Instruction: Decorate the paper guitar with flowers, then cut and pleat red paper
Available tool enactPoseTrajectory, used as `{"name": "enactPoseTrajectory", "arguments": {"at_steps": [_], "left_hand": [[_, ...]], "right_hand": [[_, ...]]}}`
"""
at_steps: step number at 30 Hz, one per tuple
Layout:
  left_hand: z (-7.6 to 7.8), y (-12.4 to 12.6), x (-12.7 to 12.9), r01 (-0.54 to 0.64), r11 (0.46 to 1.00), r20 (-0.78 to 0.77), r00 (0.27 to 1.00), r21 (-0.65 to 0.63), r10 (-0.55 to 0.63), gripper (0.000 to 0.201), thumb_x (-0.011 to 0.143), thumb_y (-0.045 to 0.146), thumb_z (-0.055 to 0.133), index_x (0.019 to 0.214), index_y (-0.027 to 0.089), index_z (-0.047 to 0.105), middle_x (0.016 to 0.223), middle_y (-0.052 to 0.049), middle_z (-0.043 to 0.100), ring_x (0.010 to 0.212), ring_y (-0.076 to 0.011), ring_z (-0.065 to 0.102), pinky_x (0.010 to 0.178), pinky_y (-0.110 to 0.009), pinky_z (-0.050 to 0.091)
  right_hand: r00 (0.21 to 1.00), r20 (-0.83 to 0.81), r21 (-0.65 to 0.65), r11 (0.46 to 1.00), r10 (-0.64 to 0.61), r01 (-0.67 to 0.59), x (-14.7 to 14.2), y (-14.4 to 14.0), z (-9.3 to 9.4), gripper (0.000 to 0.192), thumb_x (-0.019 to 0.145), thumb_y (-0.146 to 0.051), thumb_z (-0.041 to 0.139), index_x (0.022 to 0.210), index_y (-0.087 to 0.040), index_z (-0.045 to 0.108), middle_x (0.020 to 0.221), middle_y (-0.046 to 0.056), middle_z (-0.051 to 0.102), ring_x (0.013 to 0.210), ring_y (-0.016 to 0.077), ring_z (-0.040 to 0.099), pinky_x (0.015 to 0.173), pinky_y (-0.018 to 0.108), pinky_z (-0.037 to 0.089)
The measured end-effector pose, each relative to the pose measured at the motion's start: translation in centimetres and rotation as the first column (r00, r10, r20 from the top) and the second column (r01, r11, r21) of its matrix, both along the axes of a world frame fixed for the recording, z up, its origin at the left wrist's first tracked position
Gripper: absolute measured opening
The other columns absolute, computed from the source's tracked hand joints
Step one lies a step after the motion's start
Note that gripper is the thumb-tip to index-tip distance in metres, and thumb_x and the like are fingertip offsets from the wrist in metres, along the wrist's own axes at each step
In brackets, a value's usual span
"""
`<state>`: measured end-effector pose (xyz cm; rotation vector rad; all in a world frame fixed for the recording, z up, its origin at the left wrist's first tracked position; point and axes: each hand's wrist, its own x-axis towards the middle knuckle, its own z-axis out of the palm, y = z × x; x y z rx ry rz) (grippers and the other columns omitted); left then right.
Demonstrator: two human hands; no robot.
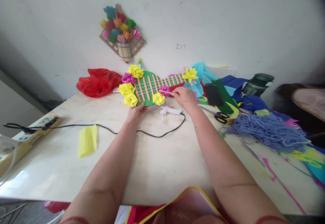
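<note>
A green guitar-shaped craft [148, 78] with pink strips and white strings is held up at the far side of the table. Yellow and magenta paper flowers [130, 99] decorate its edge. My left hand [137, 113] grips the lower edge of its body, with some fingers hidden behind it. Pinched in my right hand [185, 97] is a thin wooden stick [167, 92], its tip at a magenta paper flower [165, 89] near the neck. Just below the craft lies a white glue gun [170, 110] with a black cord.
Scissors [220, 116], a dark phone [213, 94] and a tangle of blue cord [269, 131] lie at right among coloured paper. A power strip [35, 137] sits at left, near folded yellow paper [87, 141]. Behind are a red plastic bag [98, 82] and a dark green container [257, 84].
</note>
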<state>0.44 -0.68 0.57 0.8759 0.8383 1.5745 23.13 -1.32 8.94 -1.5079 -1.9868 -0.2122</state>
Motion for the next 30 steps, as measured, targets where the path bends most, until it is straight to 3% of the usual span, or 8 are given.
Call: {"name": "enactPoseTrajectory", "arguments": {"at_steps": [16, 30], "left_hand": [[-0.3, 0.3, -0.1, 0.0, 1.0, 0.001, 1.0, 0.017, 0.0, 0.03, 0.064, 0.018, 0.071, 0.09, 0.011, 0.059, 0.07, -0.006, 0.066, 0.057, -0.0175, 0.064, 0.057, -0.029, 0.054], [-0.4, 0.4, -0.1, -0.036, 0.999, 0.029, 0.999, 0.013, 0.036, 0.035, 0.066, 0.017, 0.07, 0.098, 0.011, 0.058, 0.074, -0.007, 0.067, 0.059, -0.017, 0.065, 0.059, -0.028, 0.054]], "right_hand": [[0.993, 0.106, -0.137, 0.989, -0.047, 0.061, 0.9, -1.1, 0.5, 0.02, 0.081, -0.027, 0.052, 0.083, -0.022, 0.071, 0.084, 0.004, 0.07, 0.078, 0.0174, 0.06, 0.065, 0.026, 0.039], [0.978, 0.209, -0.171, 0.984, -0.019, 0.055, -1.0, -1.7, 0.1, 0.025, 0.083, -0.028, 0.047, 0.083, -0.018, 0.07, 0.082, 0.01, 0.069, 0.08, 0.02, 0.061, 0.064, 0.026, 0.038]]}}
